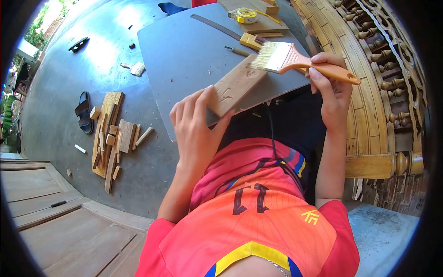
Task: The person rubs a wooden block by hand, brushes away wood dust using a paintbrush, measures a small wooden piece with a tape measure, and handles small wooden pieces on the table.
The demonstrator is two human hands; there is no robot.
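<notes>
My left hand (197,121) grips the near end of a wooden block (237,87), fingers over one edge and thumb at the other. Dark carved marks show on the block's upper face. In my right hand (333,85) is a paintbrush (304,63), held by its orange handle. Its pale bristles point left and overlap the far end of the block in this view. Both sit over a grey board (184,60) in front of me. Just beyond the block lie a chisel (238,51) and a yellowish wood piece (250,41).
On the board are a saw blade (214,27) and a yellow tape measure (246,15). Wood offcuts (110,138), a sandal (84,113), a second brush (134,69) and a small plane (78,44) lie on the floor at left. A slatted wooden bench (364,120) stands at right.
</notes>
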